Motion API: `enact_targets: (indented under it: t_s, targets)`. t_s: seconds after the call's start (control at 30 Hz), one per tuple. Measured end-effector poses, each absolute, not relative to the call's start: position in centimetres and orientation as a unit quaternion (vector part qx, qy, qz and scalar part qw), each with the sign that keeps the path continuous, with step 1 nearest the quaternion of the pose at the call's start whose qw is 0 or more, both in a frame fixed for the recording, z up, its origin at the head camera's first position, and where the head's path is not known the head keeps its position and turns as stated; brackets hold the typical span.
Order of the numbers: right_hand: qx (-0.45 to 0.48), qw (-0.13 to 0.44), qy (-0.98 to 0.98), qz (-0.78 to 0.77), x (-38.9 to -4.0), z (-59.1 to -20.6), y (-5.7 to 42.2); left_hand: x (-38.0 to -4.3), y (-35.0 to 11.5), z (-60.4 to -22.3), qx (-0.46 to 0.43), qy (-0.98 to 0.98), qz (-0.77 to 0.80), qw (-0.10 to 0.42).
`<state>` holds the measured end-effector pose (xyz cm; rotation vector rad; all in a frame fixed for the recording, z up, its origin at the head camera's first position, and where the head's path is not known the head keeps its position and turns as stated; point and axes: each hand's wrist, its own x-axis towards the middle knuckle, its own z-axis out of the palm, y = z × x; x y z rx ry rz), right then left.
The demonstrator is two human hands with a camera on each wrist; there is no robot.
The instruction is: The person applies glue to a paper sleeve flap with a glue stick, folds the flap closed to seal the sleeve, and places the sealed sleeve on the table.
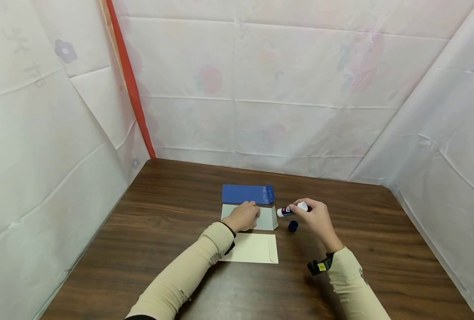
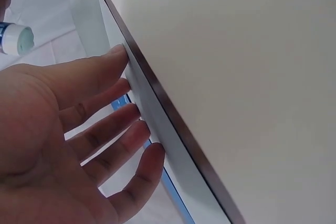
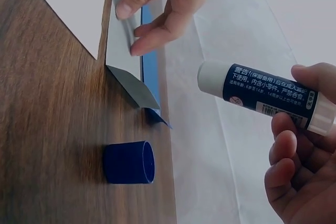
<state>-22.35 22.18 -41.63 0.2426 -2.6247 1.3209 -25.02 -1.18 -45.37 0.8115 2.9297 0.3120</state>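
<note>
Cream envelope point(image 1: 250, 249) nearest, loose cap point(image 1: 293, 226) farther on
Left hand point(image 1: 242, 216), fingers relaxed, rests on the grey envelope point(image 1: 265, 218) — right hand point(image 1: 317, 221) grips a glue stick point(image 3: 264, 96) near its flap point(image 1: 274, 218) — blue envelope point(image 1: 242, 194) farthest.

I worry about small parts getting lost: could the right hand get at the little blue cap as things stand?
Probably yes: the blue cap lies near the right hand, with nothing seen between them. That hand holds the glue stick, though, so it may need to free some fingers first.
</note>
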Motion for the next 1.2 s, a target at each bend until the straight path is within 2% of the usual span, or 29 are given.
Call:
enact_targets:
  t_s: [0.53,1.2]
  targets:
    - [0.098,0.065,-0.906,0.407,-24.3,-41.6,20.7,-25.0,-1.1,-45.3,0.274,0.956,0.098,0.034]
    - [0.142,0.062,-0.924,0.350,-27.3,-43.5,18.7,-25.3,-1.0,-45.5,0.258,0.960,0.096,0.047]
